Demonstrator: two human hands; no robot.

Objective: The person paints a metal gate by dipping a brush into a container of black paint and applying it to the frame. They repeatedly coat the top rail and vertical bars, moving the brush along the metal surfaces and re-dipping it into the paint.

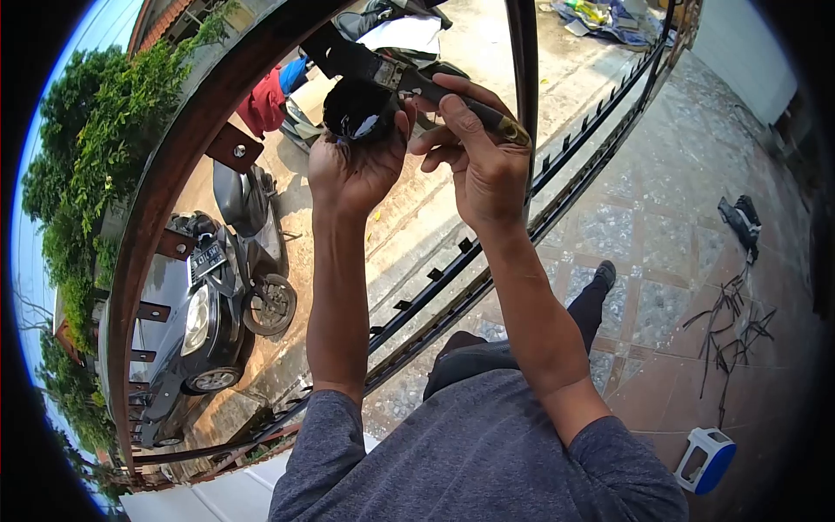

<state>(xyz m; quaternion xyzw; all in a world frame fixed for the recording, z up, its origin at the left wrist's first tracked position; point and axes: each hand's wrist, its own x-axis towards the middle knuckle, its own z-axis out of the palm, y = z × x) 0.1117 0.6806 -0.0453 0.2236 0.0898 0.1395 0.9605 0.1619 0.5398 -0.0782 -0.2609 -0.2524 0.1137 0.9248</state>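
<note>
My left hand (361,170) is closed around a small container of black paint (355,109), its open top facing me. Between the fingers and thumb of my right hand (483,152) is a paintbrush (452,97) with a worn handle. The brush's dark bristle end points up and left, above the container, and overlaps the curved metal gate frame (209,130) in this view. Flat metal tabs with holes, such as this brown tab (233,148), stick out along the frame's inner side.
Beyond the frame stand a motorbike (252,235) and a dark car (187,339). A black rail with short tabs (435,276) crosses below my arms. On the paving at right lie dark strips (731,322) and a white and blue stool (706,461).
</note>
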